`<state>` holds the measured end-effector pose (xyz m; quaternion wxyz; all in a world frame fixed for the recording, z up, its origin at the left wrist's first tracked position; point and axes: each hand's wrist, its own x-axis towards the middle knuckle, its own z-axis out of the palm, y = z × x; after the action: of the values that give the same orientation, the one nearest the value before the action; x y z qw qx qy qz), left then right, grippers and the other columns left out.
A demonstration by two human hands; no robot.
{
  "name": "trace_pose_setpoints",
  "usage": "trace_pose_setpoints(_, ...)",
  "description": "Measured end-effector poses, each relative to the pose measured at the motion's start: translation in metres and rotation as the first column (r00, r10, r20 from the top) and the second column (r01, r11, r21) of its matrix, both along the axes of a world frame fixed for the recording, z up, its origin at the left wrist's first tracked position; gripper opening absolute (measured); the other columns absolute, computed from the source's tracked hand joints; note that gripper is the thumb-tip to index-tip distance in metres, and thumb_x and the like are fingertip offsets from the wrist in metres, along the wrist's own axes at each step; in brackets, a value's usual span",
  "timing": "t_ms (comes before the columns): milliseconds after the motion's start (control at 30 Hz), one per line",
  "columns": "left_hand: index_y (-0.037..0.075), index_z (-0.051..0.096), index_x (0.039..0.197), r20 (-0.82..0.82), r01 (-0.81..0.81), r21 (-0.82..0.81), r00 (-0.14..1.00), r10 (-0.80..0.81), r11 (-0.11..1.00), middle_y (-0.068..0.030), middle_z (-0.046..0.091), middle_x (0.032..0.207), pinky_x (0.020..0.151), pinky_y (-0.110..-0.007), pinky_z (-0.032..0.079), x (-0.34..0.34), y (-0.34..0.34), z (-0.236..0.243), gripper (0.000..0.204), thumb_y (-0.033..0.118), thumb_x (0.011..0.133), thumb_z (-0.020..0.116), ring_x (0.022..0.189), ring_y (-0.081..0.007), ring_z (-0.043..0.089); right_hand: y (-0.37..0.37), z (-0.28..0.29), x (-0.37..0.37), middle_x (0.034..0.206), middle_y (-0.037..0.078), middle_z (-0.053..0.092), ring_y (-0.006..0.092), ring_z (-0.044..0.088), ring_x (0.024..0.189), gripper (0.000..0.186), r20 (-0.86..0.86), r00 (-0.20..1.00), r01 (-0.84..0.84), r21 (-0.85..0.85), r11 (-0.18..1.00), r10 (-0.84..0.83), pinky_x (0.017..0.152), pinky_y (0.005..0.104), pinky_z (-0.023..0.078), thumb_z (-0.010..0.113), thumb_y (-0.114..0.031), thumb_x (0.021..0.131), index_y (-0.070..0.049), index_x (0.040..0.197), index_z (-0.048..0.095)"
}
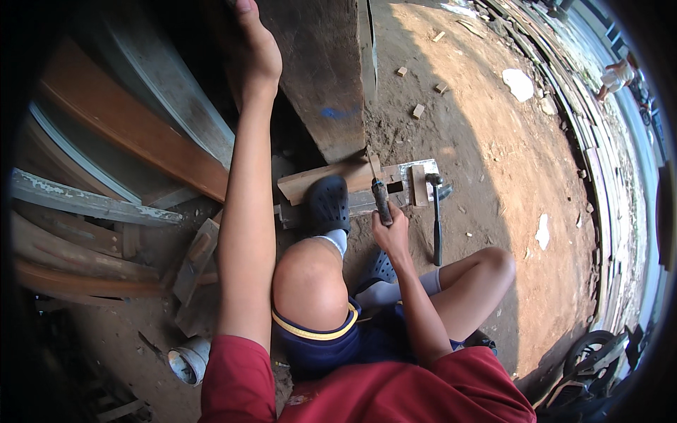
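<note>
My right hand [391, 229] is closed around the dark handle of a chisel [381, 201] with a blue band. Its thin blade points away from me, toward the lower end of a big, dark wooden board [317, 70] with a blue mark. My left arm reaches forward, and my left hand [259, 60] is beside that board's left side; its fingers are mostly cut off by the picture's upper edge. A hammer [436, 218] with a black handle lies right of my right hand. Under my dark clog [329, 201] is a light wood piece [300, 185], next to a flat board [361, 203].
Several wooden frames [134, 127] lean at the left, beside a short plank [194, 261]. A white can [189, 361] lies at lower left. Small wood offcuts [418, 111] dot the dirt ground. Stacked planks [599, 211], a motorbike [592, 363] and a distant person [617, 76] are at right.
</note>
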<state>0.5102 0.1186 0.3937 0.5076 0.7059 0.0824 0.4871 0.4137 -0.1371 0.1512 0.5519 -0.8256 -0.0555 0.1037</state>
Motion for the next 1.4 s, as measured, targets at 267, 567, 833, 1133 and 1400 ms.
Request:
trace_pose_setpoints(267,-0.005,0.009,0.144,0.0,-0.001,-0.002,1.0,0.001,1.0,-0.0181,0.003,0.154,0.115,-0.037,0.005,-0.001,-0.003,0.001,0.091,0.068,0.09,0.02,0.143,-0.0257,0.003,-0.013,0.013,0.012,0.065,0.024,0.057,0.0332,0.061,0.062,0.021,-0.018,1.0,-0.013,-0.049,0.999,0.012,0.062,0.0397,0.045,0.057,-0.015,0.077,0.006,0.08,0.055)
trace_pose_setpoints(567,-0.005,0.01,0.144,-0.005,0.006,-0.017,1.0,-0.006,1.0,-0.0181,0.004,0.154,0.115,-0.037,0.006,-0.002,-0.007,0.002,0.091,0.068,0.09,0.02,0.143,-0.026,0.004,-0.017,0.006,-0.004,0.058,0.017,0.05,0.016,0.048,0.054,0.023,0.008,1.0,-0.003,-0.055,0.998,0.003,0.055,0.0355,0.042,0.06,-0.016,0.078,0.006,0.081,0.056)
trace_pose_setpoints(833,-0.004,0.009,0.145,-0.056,-0.008,-0.056,0.998,0.005,0.998,-0.0168,0.003,0.154,0.115,-0.037,0.005,-0.019,-0.04,0.018,0.091,0.068,0.09,0.02,0.143,-0.0259,0.003,-0.017,0.031,0.002,0.06,0.022,0.054,0.0305,0.06,0.058,0.022,-0.057,0.998,-0.004,-0.024,1.0,0.002,0.06,0.0406,0.044,0.057,-0.017,0.077,0.005,0.076,0.053)
trace_pose_setpoints(1133,-0.003,0.007,0.145,-0.034,0.017,-0.04,0.999,-0.019,0.999,-0.0154,0.001,0.154,0.115,-0.036,0.004,-0.005,-0.013,0.006,0.091,0.068,0.09,0.021,0.143,-0.0253,0.001,-0.026,0.024,-0.017,0.062,0.023,0.055,0.0358,0.059,0.059,0.021,-0.037,0.999,0.011,-0.014,1.0,-0.011,0.059,0.0405,0.044,0.057,-0.016,0.077,0.004,0.077,0.054)
trace_pose_setpoints(1400,-0.003,0.007,0.145,0.028,0.02,0.016,0.999,-0.02,1.0,-0.0163,0.002,0.154,0.115,-0.036,0.005,-0.002,-0.011,0.005,0.09,0.067,0.091,0.022,0.143,-0.0254,0.002,-0.028,0.03,-0.03,0.061,0.023,0.054,0.0368,0.058,0.059,0.022,-0.046,0.999,0.012,-0.06,0.998,-0.015,0.059,0.0412,0.044,0.057,-0.017,0.076,0.004,0.075,0.053)
